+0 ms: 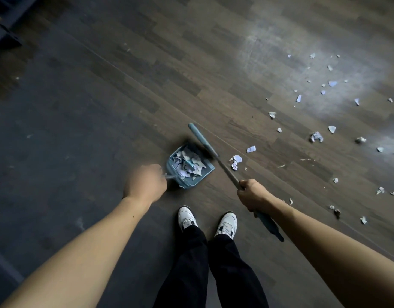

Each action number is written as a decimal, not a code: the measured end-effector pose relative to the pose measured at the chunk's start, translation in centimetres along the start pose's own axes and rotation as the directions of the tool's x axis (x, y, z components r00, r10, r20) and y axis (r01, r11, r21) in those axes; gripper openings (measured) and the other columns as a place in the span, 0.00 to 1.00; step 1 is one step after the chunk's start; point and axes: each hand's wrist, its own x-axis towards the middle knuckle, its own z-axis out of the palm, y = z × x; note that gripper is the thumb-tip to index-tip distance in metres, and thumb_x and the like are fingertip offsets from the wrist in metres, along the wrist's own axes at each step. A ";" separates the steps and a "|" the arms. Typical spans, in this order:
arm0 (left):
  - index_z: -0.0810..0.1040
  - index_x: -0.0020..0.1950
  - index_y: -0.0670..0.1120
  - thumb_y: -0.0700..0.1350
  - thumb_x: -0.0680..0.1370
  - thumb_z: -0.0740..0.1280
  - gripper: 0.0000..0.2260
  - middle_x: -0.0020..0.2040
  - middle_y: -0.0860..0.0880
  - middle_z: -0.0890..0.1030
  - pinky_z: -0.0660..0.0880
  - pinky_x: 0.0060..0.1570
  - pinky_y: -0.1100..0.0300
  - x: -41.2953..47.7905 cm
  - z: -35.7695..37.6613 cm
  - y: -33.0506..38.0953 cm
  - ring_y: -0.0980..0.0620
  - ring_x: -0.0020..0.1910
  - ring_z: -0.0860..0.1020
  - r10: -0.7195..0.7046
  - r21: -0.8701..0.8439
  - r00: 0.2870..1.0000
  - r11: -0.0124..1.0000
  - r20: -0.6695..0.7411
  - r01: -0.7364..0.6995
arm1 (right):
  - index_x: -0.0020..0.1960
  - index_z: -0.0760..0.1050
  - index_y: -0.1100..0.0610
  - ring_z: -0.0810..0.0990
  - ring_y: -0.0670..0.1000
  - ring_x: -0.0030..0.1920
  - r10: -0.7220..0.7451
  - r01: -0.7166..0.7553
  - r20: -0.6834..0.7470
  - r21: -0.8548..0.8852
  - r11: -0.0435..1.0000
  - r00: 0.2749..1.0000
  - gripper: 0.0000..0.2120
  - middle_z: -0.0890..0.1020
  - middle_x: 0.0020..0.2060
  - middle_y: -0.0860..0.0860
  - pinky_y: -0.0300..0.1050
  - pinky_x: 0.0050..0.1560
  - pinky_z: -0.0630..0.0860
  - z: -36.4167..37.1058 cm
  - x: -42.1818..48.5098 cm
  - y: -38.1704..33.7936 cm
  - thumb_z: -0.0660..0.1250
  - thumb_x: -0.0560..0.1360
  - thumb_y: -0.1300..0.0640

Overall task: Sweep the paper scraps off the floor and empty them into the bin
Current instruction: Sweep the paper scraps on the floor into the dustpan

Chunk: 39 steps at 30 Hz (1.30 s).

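Note:
A blue dustpan (pixel 208 170) sits on the dark wood floor in front of my feet, filled with several torn paper scraps (pixel 188 162). My left hand (pixel 145 184) grips the dustpan's handle at its near end. My right hand (pixel 252 193) grips the shaft of a blue broom (pixel 202 138), whose head lies along the far right edge of the pan. Several loose paper scraps (pixel 316 137) lie scattered over the floor to the right, and a few scraps (pixel 236 161) lie just beside the broom. No bin is in view.
My two white shoes (pixel 226 223) and dark trouser legs stand right below the dustpan. Dark furniture (pixel 4 30) fills the top left corner. The floor to the left holds only a few tiny specks. A pale glare lies on the floor at the upper right.

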 end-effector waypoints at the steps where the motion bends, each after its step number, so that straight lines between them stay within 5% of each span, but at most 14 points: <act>1: 0.79 0.51 0.49 0.47 0.76 0.64 0.08 0.47 0.42 0.82 0.75 0.45 0.53 0.0 -0.1 -0.2 0.38 0.47 0.79 0.002 -0.005 1.000 1.000 0.007 -0.002 | 0.58 0.76 0.60 0.74 0.53 0.23 -0.002 0.002 0.007 0.024 1.000 1.000 0.14 0.74 0.31 0.55 0.40 0.17 0.71 0.1 -0.4 0.1 0.55 0.77 0.62; 19: 0.79 0.52 0.52 0.48 0.75 0.63 0.08 0.48 0.44 0.82 0.74 0.47 0.54 2.7 -2.9 6.2 0.40 0.50 0.79 0.254 0.134 0.965 0.956 0.070 -0.262 | 0.58 0.74 0.58 0.78 0.55 0.27 0.206 -0.140 -0.276 0.239 0.961 0.939 0.12 0.79 0.38 0.58 0.41 0.20 0.72 -7.2 -1.8 8.2 0.55 0.78 0.61; 31: 0.79 0.54 0.48 0.48 0.76 0.63 0.10 0.49 0.43 0.82 0.75 0.49 0.52 3.4 -0.9 9.5 0.39 0.50 0.79 0.255 0.225 0.963 0.937 0.089 -0.269 | 0.57 0.73 0.59 0.80 0.58 0.29 0.271 -0.237 -0.177 0.192 0.952 0.946 0.14 0.80 0.39 0.60 0.49 0.25 0.80 -5.9 1.5 10.1 0.54 0.75 0.63; 39: 0.79 0.54 0.48 0.48 0.76 0.63 0.10 0.50 0.42 0.82 0.75 0.50 0.52 4.0 -1.0 10.1 0.39 0.50 0.79 0.247 0.236 0.965 0.936 0.091 -0.262 | 0.52 0.74 0.58 0.71 0.52 0.21 0.117 -0.098 -0.076 0.219 0.971 0.990 0.10 0.73 0.31 0.56 0.39 0.17 0.70 -5.1 -0.7 8.5 0.54 0.77 0.62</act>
